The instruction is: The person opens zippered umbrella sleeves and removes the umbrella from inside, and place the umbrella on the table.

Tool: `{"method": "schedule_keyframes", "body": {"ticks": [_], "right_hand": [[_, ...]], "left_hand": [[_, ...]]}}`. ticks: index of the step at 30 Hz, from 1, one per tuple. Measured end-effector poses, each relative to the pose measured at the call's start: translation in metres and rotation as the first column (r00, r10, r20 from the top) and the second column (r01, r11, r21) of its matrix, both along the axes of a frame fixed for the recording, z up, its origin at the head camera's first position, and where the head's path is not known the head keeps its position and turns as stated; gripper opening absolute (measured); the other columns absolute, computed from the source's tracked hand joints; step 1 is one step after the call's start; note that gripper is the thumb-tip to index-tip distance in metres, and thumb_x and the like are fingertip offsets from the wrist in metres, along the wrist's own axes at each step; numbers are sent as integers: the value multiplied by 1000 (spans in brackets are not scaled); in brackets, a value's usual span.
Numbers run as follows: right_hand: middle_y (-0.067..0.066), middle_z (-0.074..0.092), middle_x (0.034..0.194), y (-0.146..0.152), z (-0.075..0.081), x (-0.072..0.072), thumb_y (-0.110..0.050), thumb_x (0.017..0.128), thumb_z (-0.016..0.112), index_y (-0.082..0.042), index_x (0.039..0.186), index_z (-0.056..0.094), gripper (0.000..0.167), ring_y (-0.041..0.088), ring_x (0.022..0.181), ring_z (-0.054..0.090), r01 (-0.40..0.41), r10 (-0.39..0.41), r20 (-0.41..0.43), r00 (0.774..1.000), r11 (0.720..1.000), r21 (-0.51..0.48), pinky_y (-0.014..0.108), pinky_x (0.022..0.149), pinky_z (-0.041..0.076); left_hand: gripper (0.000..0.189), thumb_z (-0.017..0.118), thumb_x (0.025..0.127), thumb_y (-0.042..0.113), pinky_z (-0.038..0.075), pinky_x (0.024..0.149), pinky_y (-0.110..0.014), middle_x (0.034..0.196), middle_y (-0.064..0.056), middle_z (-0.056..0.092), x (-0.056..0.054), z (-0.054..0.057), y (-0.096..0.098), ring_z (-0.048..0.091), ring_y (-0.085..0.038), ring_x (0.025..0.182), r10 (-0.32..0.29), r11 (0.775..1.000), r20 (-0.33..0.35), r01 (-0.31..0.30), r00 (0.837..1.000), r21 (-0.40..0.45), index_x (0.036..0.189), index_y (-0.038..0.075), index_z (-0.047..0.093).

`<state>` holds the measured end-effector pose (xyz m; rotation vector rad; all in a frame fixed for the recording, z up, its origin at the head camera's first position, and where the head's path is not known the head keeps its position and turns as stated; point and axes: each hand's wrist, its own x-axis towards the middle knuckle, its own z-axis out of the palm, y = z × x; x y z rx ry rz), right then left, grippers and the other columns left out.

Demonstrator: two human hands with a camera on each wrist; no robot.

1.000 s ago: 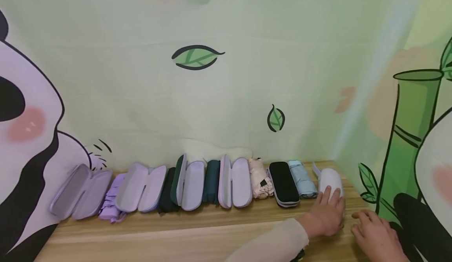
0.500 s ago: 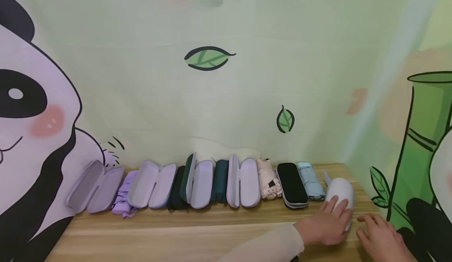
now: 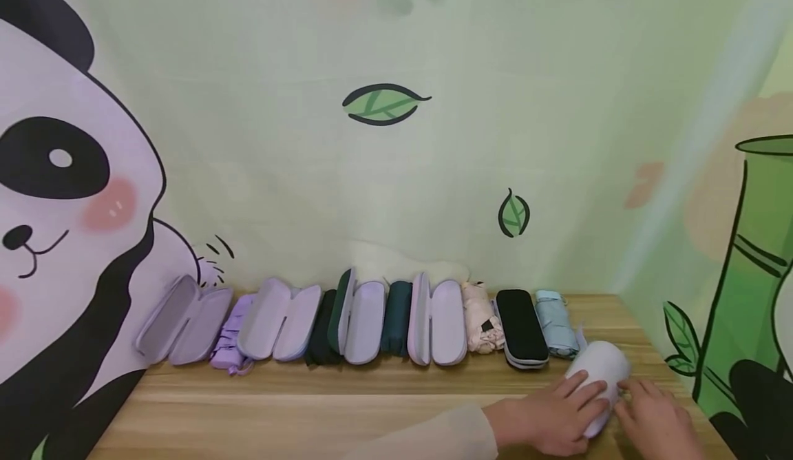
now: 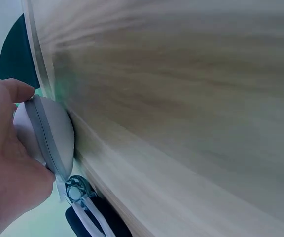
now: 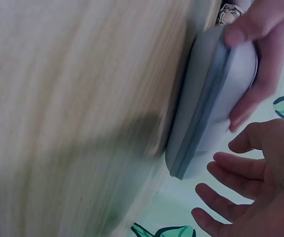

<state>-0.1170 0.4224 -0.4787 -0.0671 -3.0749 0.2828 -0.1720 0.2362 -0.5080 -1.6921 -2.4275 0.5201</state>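
Note:
A white zip-up hard case (image 3: 602, 370) lies at the right end of the row, tilted out of line toward me. My left hand (image 3: 560, 412) holds it, fingers across the top. In the left wrist view, the hand (image 4: 9, 158) spans the white case (image 4: 58, 131), whose grey zip runs along its side. The right wrist view shows the thumb and fingers on opposite sides of the case (image 5: 211, 98). My right hand (image 3: 659, 422) is close to the case's right side. In its own wrist view, this hand (image 5: 260, 187) has loosely bent fingers apart from the case.
Left of the white case are a folded light-blue umbrella (image 3: 556, 323), a closed black case (image 3: 522, 326) and a folded pink umbrella (image 3: 482, 319). Farther left, several opened cases (image 3: 449, 322) alternate with folded umbrellas (image 3: 397, 319) along the wooden table's (image 3: 310, 412) back edge.
My left hand has drawn the white case toward me, and the case has turned at an angle. The right hand now sits closer to it. The head view has swung left.

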Motion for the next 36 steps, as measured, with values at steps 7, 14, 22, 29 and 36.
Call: {"method": "schedule_keyframes", "body": {"ticks": [7, 14, 22, 29, 36], "right_hand": [[28, 66, 105, 3, 7, 4, -11, 91, 66, 8, 107, 69, 25, 51, 89, 62, 3, -2, -61, 998, 1000, 21, 61, 74, 50], [28, 65, 106, 3, 8, 6, -12, 90, 67, 6, 107, 70, 24, 50, 89, 61, 28, -28, -48, 998, 1000, 10, 62, 76, 48], [27, 65, 107, -6, 3, 1, -13, 91, 68, 4, 108, 69, 25, 51, 92, 60, 2, -3, -71, 997, 1000, -19, 61, 74, 47], [28, 63, 113, -15, 3, -2, -12, 92, 65, 3, 110, 69, 23, 51, 95, 61, -31, 27, -116, 993, 999, -30, 63, 75, 47], [27, 62, 115, -24, 3, -4, -10, 92, 64, 4, 110, 69, 23, 52, 98, 60, -28, 23, -113, 993, 999, -43, 65, 75, 46]], "left_hand": [[70, 33, 107, 54, 18, 121, -30, 171, -4, 3, 10, -4, -31, 4, -24, 156, -63, 998, 25, 63, 998, 2, 164, 20, 13], [66, 27, 110, 47, 2, 124, -30, 170, -9, 3, 14, -5, -73, 1, -26, 156, -127, 992, 90, 125, 988, 26, 164, 12, 12], [76, 43, 107, 48, 3, 124, -31, 170, -14, 3, 19, -6, -127, 0, -27, 157, -201, 978, 268, 177, 942, 111, 162, 5, 13], [82, 49, 106, 46, 10, 123, -30, 171, -13, -4, 26, -11, -173, -2, -29, 157, -197, 976, 435, 132, 878, 176, 163, 6, 7], [80, 46, 106, 49, 19, 122, -33, 171, -6, -8, 25, -26, -219, -2, -28, 157, -157, 971, 616, 7, 772, 238, 164, 12, 5]]}}
